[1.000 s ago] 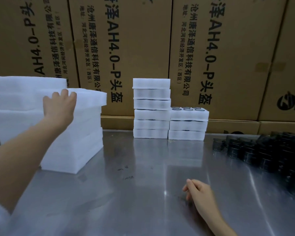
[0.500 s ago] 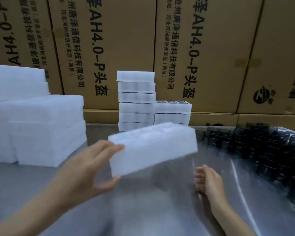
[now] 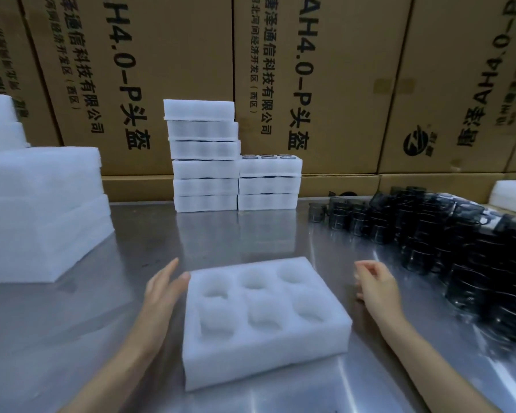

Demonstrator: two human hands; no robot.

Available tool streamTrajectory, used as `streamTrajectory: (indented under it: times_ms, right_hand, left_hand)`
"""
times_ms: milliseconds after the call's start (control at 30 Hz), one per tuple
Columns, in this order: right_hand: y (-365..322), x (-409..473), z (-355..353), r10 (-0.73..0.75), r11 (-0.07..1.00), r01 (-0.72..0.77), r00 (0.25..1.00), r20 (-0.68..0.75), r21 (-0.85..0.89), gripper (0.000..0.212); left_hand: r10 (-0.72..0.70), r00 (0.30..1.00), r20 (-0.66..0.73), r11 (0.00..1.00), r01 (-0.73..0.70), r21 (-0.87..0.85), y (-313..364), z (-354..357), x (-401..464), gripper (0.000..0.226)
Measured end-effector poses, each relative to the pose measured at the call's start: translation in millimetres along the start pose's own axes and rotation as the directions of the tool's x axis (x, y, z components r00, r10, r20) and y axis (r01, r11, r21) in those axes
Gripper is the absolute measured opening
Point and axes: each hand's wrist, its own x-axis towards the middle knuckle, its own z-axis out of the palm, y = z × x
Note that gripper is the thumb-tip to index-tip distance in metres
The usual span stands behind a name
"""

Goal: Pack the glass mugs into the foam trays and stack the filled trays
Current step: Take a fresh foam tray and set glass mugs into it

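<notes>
Foam tray [image 3: 262,320] flat on tabletop [image 3: 72,338], six pockets vacant; left hand [image 3: 161,290] open beside its left edge. Glass mugs [image 3: 447,242] massed rightward, nearest right hand [image 3: 376,286], loosely curled, empty.

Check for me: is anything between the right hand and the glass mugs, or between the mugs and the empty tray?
Nothing visible. Bare steel table lies between the right hand and the glass mugs. The empty foam tray sits flat, its six pockets open and unfilled, with the left hand at its left edge.
</notes>
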Motion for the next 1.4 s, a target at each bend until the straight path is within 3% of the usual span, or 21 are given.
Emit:
streamTrajectory:
  times_ms: [67,267,400,500,700,833,1000,1167,1267,1400]
  right_hand:
    - [1,9,-4,-0.089,0.971,0.074,0.994,-0.056,-0.225,0.022]
    - [4,43,-28,-0.169,0.811,0.043,0.972,-0.163,-0.583,0.036]
    - [9,60,-33,-0.163,0.718,-0.013,0.969,-0.187,-0.696,0.044]
    - [12,67,-31,-0.228,0.623,-0.038,0.947,-0.228,-0.781,0.038]
    - [17,71,-33,-0.374,0.465,0.063,0.918,-0.132,-0.883,0.023]
    - [17,64,-30,-0.437,0.544,0.214,0.898,-0.056,-0.811,0.022]
    - [2,53,-22,-0.297,0.671,0.271,0.951,0.085,-0.690,0.028]
    - [-57,24,-8,-0.430,0.857,0.410,0.903,0.006,-0.311,0.053]
    - [-92,-11,15,-0.529,0.830,0.547,0.835,0.152,-0.111,0.036]
    - [-104,-55,59,-0.543,0.778,0.625,0.721,0.429,-0.067,0.041]
  left_hand:
    - [-0.088,0.996,0.007,0.996,0.088,-0.033,-4,18,7,0.046]
    - [-0.039,0.988,0.151,0.998,0.032,0.048,-1,55,8,0.045]
    - [-0.044,0.987,0.158,0.999,0.040,0.029,-1,51,9,0.041]
    - [-0.049,0.989,0.140,0.999,0.048,0.011,0,49,10,0.037]
    - [-0.072,0.989,0.130,0.997,0.073,-0.004,-1,49,13,0.037]
    - [-0.070,0.989,0.130,0.997,0.071,0.001,-4,48,14,0.036]
    - [-0.033,0.989,0.142,0.999,0.027,0.047,-7,49,17,0.036]
    - [-0.026,0.989,0.149,0.996,0.014,0.083,-9,51,20,0.033]
    - [-0.039,0.991,0.128,0.997,0.030,0.071,-8,53,21,0.028]
    - [-0.036,0.992,0.125,0.998,0.041,-0.039,-6,54,21,0.028]
